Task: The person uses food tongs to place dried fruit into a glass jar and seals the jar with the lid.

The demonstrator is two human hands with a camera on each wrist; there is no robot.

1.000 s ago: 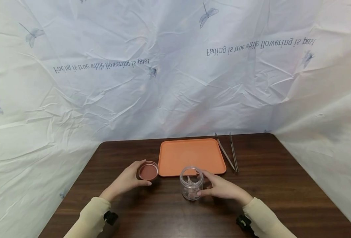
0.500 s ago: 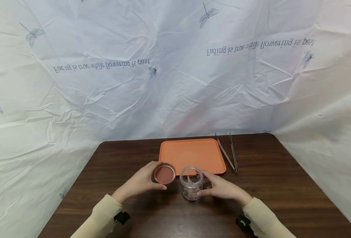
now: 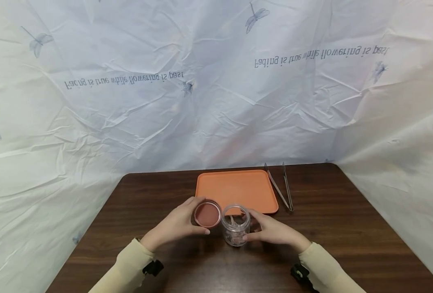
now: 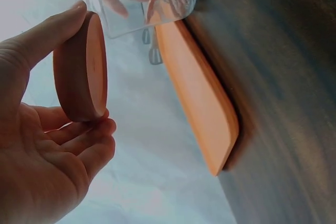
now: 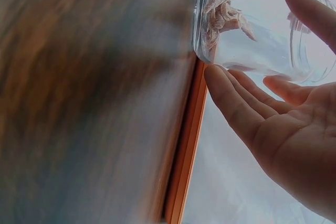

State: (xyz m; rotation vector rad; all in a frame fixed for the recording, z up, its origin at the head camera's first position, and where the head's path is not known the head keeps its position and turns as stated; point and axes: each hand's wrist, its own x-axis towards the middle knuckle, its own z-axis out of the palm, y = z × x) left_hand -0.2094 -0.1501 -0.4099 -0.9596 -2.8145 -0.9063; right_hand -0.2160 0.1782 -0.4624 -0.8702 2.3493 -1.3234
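Observation:
A reddish-brown round lid (image 3: pixel 207 215) is pinched between the thumb and fingers of my left hand (image 3: pixel 175 224), tilted so its inner side shows. It is just left of the mouth of a clear jar (image 3: pixel 234 237), which stands uncovered. In the right wrist view, several pale, shrivelled pieces (image 5: pixel 224 9) gather near the jar's bottom; their kind is unclear. My right hand (image 3: pixel 273 230) holds the jar from its right side, thumb and fingers around the wall. The left wrist view shows the lid (image 4: pixel 73 74) on edge, with a gap between it and the jar.
An orange tray (image 3: pixel 234 187) lies behind the jar on the dark wooden table (image 3: pixel 157 187). Metal tongs (image 3: pixel 290 200), spread apart, lie at the tray's right end. A white printed sheet (image 3: pixel 216 122) hangs behind the table and along both sides.
My left hand has carried the lid rightward from the tray's left corner to beside the jar's mouth, slowing in the last half second. My right hand and the jar have stayed in place.

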